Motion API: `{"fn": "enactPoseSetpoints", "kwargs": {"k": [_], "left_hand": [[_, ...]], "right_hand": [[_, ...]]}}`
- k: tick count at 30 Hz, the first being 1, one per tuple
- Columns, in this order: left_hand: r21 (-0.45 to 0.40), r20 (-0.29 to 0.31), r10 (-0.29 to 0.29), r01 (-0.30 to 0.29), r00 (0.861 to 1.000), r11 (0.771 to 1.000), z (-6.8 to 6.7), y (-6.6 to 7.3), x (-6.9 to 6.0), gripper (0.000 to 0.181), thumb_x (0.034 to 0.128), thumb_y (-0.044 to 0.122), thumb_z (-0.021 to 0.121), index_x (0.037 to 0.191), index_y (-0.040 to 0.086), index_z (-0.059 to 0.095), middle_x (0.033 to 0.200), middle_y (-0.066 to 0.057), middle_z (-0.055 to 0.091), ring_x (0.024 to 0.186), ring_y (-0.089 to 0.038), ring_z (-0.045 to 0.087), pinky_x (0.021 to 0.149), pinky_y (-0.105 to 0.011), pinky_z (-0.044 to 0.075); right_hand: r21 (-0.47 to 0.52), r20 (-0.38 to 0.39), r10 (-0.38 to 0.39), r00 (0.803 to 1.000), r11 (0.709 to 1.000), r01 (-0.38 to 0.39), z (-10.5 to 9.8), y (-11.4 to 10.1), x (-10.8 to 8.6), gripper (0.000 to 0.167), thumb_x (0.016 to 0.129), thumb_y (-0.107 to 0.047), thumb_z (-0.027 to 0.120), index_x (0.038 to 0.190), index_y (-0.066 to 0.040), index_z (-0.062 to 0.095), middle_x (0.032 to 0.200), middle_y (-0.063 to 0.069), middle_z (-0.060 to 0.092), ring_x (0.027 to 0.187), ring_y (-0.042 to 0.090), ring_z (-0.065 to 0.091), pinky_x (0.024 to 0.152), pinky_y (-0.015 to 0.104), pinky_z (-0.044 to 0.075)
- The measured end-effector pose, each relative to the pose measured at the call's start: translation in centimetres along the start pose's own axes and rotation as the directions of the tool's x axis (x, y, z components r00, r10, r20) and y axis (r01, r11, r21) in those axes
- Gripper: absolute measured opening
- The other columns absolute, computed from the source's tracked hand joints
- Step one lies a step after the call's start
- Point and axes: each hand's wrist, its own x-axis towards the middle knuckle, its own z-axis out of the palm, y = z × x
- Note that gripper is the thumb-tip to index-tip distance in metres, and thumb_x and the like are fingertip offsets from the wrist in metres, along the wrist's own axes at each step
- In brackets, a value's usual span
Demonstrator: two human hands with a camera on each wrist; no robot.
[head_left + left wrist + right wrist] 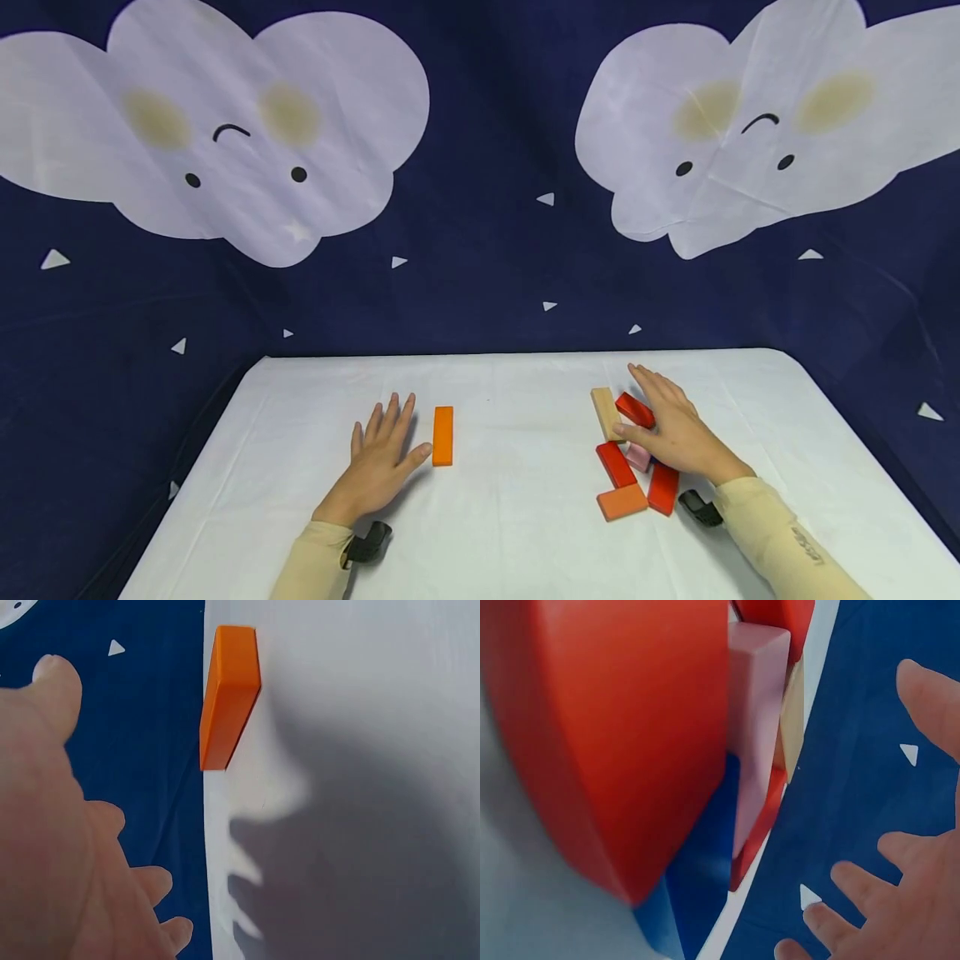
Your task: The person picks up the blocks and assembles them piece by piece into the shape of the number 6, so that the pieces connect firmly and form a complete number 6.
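Note:
An orange block [443, 436] lies on the white table, just right of my left hand [378, 467], whose fingers are spread and hold nothing. The same orange block [231, 697] shows beyond my left hand [67, 825] in the left wrist view. My right hand [678, 429] hovers with spread fingers over a loose cluster: a natural wood block [606, 414], red blocks [615, 464], a pink block [638, 456] and an orange-red block [622, 502]. A blue block [705, 862], mostly hidden in the head view, shows below my right hand [907, 885] in the right wrist view.
The white table [517, 517] has its far edge against a dark blue cloth [480, 250] with cloud shapes [352, 92] and small white triangles. Black devices [367, 543] are strapped at both wrists.

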Motion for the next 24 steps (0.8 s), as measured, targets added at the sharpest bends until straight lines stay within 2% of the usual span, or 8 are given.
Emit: {"fn": "enactPoseSetpoints", "kwargs": {"k": [7, 16, 24], "left_hand": [[-0.008, 0.021, -0.012, 0.012, 1.000, 1.000, 0.9, 0.4, 0.4, 0.080, 0.1034, 0.049, 0.048, 0.163, 0.010, 0.011, 0.167, -0.019, 0.008, 0.152, -0.045, 0.003, 0.115, -0.069, -0.005], [-0.026, 0.013, 0.031, -0.031, 0.999, 0.999, 2.0, 0.9, 0.6, 0.078, 0.1046, 0.046, 0.049, 0.160, 0.003, 0.017, 0.166, -0.021, 0.014, 0.151, -0.046, 0.007, 0.115, -0.069, -0.001], [-0.024, 0.031, 0.041, -0.040, 0.999, 0.999, 2.8, 1.0, 0.7, 0.074, 0.1064, 0.042, 0.046, 0.159, -0.002, 0.018, 0.166, -0.020, 0.014, 0.152, -0.043, 0.008, 0.117, -0.067, -0.001]], "right_hand": [[0.023, 0.050, -0.011, 0.999, 1.000, 0.010, 0.6, 0.0, 0.7, 0.095, 0.088, -0.050, 0.074, 0.159, -0.010, 0.026, 0.159, 0.022, 0.029, 0.144, 0.046, 0.023, 0.108, 0.074, 0.024], [0.000, 0.106, -0.026, 0.994, 1.000, 0.026, 0.6, 0.0, 1.8, 0.086, 0.090, -0.045, 0.073, 0.155, -0.004, 0.034, 0.156, 0.024, 0.035, 0.141, 0.047, 0.029, 0.109, 0.071, 0.028], [0.004, 0.179, -0.025, 0.984, 1.000, 0.024, 0.4, -0.2, 2.3, 0.083, 0.087, -0.036, 0.075, 0.153, -0.001, 0.039, 0.155, 0.025, 0.037, 0.140, 0.047, 0.033, 0.110, 0.069, 0.028]]}}
